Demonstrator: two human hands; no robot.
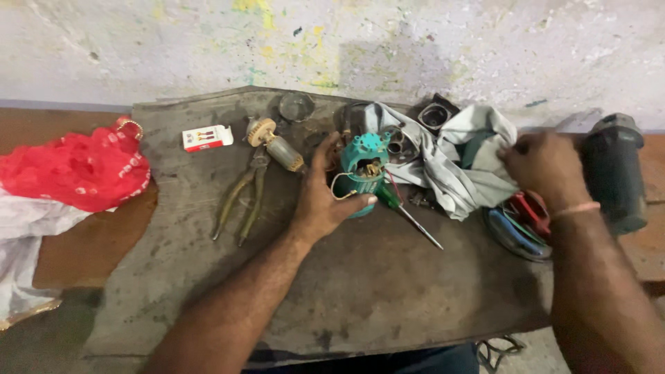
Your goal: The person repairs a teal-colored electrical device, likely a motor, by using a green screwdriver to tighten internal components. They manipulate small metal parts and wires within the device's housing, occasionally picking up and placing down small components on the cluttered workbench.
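Hands apart: left hand [322, 201] wraps the teal motor housing [361, 170], right hand [547, 168] pinches the grey rag [450, 166].

1. Left hand [322, 201]: bare, no ring, no glove; forearm bare, no sleeve in view.
2. Right hand [547, 166]: bare too, no glove.
3. Thin pinkish band [575, 209] round the right wrist, at approx 5 o'clock from the knuckles; plain, no dial or beads seen.
4. Right forearm bare to the frame edge, no sleeve.
5. Dark blue cloth [415, 360] at 6 o'clock, btwn the arms; prob. trousers, can't tell.
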